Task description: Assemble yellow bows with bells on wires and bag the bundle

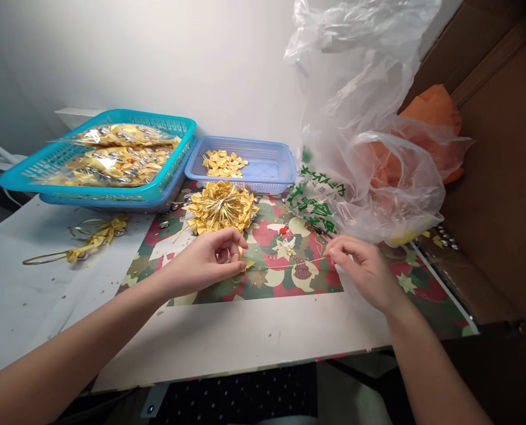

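Note:
My left hand (209, 257) rests on the patterned paper (289, 277) with its fingers closed around a small yellow ribbon bow (246, 262), mostly hidden by the fingers. My right hand (362, 265) pinches the end of a thin gold cord (298, 261) that stretches between both hands just above the paper. A pile of finished yellow bows (221, 208) lies just beyond my left hand.
A light blue basket (267, 165) holds loose yellow bows. A turquoise basket (68, 171) with bagged bows stands stacked at the left. Clear plastic bags (369, 147) over something orange crowd the right. Gold-cord bows (90, 236) lie on the white tabletop.

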A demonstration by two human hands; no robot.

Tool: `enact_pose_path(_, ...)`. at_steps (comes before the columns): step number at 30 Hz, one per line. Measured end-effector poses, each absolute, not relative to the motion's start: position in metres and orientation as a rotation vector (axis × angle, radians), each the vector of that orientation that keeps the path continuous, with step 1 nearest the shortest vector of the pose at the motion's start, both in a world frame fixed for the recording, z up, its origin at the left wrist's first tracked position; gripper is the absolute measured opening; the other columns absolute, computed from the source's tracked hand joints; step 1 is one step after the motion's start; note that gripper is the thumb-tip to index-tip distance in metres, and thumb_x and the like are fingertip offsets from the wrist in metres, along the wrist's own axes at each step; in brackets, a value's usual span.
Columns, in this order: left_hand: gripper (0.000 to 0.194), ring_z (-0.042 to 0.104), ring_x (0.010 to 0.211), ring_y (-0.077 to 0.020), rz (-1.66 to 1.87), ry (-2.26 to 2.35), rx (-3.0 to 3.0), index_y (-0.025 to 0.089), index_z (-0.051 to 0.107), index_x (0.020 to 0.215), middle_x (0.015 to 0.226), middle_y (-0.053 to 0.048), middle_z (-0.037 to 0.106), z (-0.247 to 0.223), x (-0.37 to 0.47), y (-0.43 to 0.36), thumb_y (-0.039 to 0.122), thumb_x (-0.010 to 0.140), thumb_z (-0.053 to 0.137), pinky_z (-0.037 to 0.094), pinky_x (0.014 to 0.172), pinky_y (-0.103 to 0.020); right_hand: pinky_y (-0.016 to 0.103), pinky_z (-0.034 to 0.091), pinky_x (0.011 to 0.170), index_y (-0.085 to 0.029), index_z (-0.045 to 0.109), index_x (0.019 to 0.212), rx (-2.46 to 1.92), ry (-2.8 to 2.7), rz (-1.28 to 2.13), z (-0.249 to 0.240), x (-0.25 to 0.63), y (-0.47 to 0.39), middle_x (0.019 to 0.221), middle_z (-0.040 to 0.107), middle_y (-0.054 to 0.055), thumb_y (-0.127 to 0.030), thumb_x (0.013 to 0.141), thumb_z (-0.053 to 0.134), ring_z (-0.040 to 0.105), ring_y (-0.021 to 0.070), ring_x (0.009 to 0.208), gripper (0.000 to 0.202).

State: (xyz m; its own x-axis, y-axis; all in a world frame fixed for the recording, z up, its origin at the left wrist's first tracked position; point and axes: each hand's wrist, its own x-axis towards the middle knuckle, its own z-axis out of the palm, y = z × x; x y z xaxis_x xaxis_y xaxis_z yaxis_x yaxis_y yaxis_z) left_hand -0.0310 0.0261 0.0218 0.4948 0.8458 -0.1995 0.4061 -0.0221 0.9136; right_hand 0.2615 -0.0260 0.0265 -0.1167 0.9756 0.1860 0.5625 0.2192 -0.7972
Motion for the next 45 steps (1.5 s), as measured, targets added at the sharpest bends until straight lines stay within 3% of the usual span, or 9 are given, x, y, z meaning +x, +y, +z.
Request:
enact_pose_path(4,0.016,0.047,0.056,-0.0107,0.471,1.098,1.780,0.020,0.057,0.090,0.061,0.006,0.050,0.021,-0.027,0.021,0.025,0.076,0.064,0.035,0.050,-0.021,0.034,0.041,0.084,-0.020,0.054,0.067,-1.479,-1.957,0.544,0.028,0.247,-0.023,0.098,0.065,0.004,-0.024,0.091,0.049,0.058,0.0210,0.095,0.025)
enact_pose_path(9,0.016,0.042,0.054,-0.0087,0.479,1.054,1.635,0.019,0.057,0.092,0.066,0.005,0.051,0.020,-0.032,0.026,0.031,0.081,0.060,0.034,0.048,-0.020,0.040,0.037,0.082,-0.020,0.058,0.082,-1.778,-2.059,0.049,0.037,0.226,-0.020,0.090,0.066,0.006,-0.025,0.086,0.056,0.057,0.0258,0.089,0.007)
enact_pose_path(11,0.017,0.040,0.052,-0.0078,0.478,1.029,1.517,0.019,0.057,0.092,0.069,0.004,0.052,0.018,-0.034,0.029,0.034,0.083,0.059,0.032,0.045,-0.020,0.039,0.037,0.081,-0.019,0.059,0.090,-1.716,-2.012,-0.002,0.041,0.209,-0.020,0.091,0.066,0.006,-0.026,0.085,0.058,0.057,0.0252,0.089,0.008)
enact_pose_path(17,0.016,0.037,0.050,-0.0063,0.573,0.993,1.273,0.021,0.057,0.091,0.069,0.005,0.048,0.006,-0.038,0.034,0.034,0.081,0.060,0.032,0.043,-0.018,0.033,0.037,0.075,-0.019,0.061,0.073,-1.509,-2.122,0.541,0.027,0.145,-0.009,0.080,0.066,0.002,-0.027,0.082,0.064,0.057,0.0185,0.080,0.012)
enact_pose_path(24,0.018,0.044,0.054,-0.0072,0.583,0.959,1.266,0.018,0.058,0.086,0.068,0.003,0.055,0.002,-0.040,0.031,0.034,0.080,0.062,0.031,0.046,-0.017,0.036,0.029,0.080,-0.019,0.064,0.074,-1.515,-2.228,0.624,0.001,0.133,0.002,0.081,0.067,0.001,-0.018,0.084,0.059,0.054,0.0185,0.085,0.012)
enact_pose_path(28,0.018,0.049,0.057,-0.0090,0.614,0.998,1.299,0.018,0.055,0.087,0.067,0.003,0.060,0.006,-0.042,0.030,0.034,0.080,0.062,0.035,0.049,-0.019,0.035,0.029,0.080,-0.019,0.059,0.076,-1.400,-2.264,0.700,0.003,0.142,0.000,0.083,0.065,0.000,-0.017,0.087,0.056,0.051,0.0170,0.085,0.011)
enact_pose_path(33,0.020,0.042,0.047,-0.0068,0.629,1.085,1.366,0.019,0.055,0.090,0.063,0.006,0.056,0.006,-0.043,0.027,0.032,0.079,0.064,0.032,0.042,-0.018,0.033,0.031,0.080,-0.020,0.047,0.077,-1.307,-2.210,0.825,0.007,0.148,0.000,0.080,0.059,-0.001,-0.017,0.091,0.049,0.048,0.0160,0.082,0.014)
enact_pose_path(41,0.008,0.053,0.061,-0.0098,0.642,1.059,1.447,0.018,0.058,0.080,0.066,0.004,0.058,0.002,-0.042,0.031,0.020,0.073,0.062,0.043,0.056,-0.020,0.030,0.032,0.072,-0.020,0.034,0.072,-1.234,-2.173,1.062,0.011,0.148,0.003,0.073,0.046,-0.002,-0.019,0.096,0.035,0.043,0.0145,0.073,0.023)
enact_pose_path(45,0.008,0.058,0.066,-0.0114,0.649,1.002,1.493,0.018,0.058,0.082,0.071,0.002,0.060,0.001,-0.042,0.030,0.020,0.075,0.061,0.047,0.061,-0.022,0.031,0.030,0.072,-0.020,0.036,0.070,-1.274,-2.230,0.958,0.008,0.149,0.003,0.071,0.047,-0.002,-0.019,0.094,0.037,0.042,0.0141,0.071,0.024)
